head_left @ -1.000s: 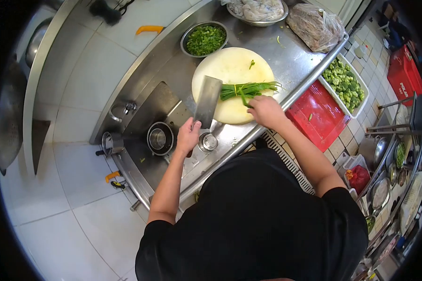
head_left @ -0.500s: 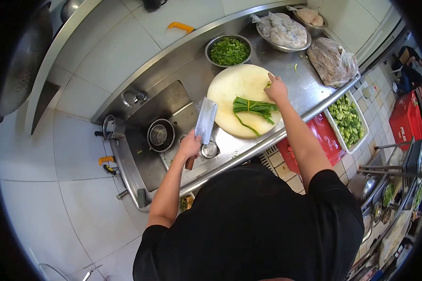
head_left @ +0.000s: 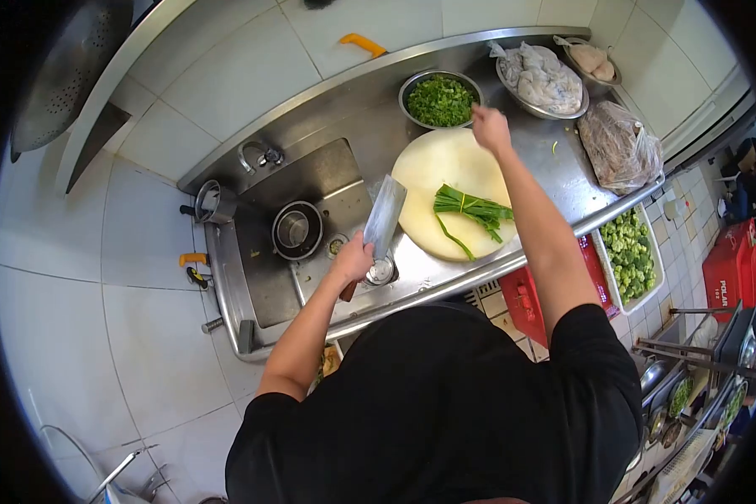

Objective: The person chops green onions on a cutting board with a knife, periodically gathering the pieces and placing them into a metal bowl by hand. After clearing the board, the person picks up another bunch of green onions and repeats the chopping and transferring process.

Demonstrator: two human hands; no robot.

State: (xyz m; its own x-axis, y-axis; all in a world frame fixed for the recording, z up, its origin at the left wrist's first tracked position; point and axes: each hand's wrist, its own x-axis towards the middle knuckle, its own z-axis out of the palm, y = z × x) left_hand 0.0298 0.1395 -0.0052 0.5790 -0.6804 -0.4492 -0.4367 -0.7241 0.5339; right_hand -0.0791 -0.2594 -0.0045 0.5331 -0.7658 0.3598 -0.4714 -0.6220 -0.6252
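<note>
My left hand [head_left: 354,258] is wrapped round the brown handle of a cleaver [head_left: 385,217], its broad blade pointing away from me beside the board. A round, pale cutting board [head_left: 422,172] carries a tied bundle of green stalks [head_left: 466,206], with one loose stalk [head_left: 454,238] lying near its front edge. My right hand [head_left: 490,129] hangs over the far right of the board, at the rim of a metal bowl of chopped greens [head_left: 439,102]. Its fingers are drawn together, and what they hold, if anything, is hidden.
On the left is a sink [head_left: 265,277] with a dark round pot [head_left: 297,230] and a tap [head_left: 260,156]. Metal bowls with bagged pale food [head_left: 546,80] and pale pieces [head_left: 592,60] stand back right, near a wrapped brown bundle [head_left: 620,147]. Broccoli fills a white crate [head_left: 630,256] below.
My right hand has moved away from me, from the board's right side to the rim of the greens bowl. The cleaver stays in my left hand. The whole view has shifted a little.
</note>
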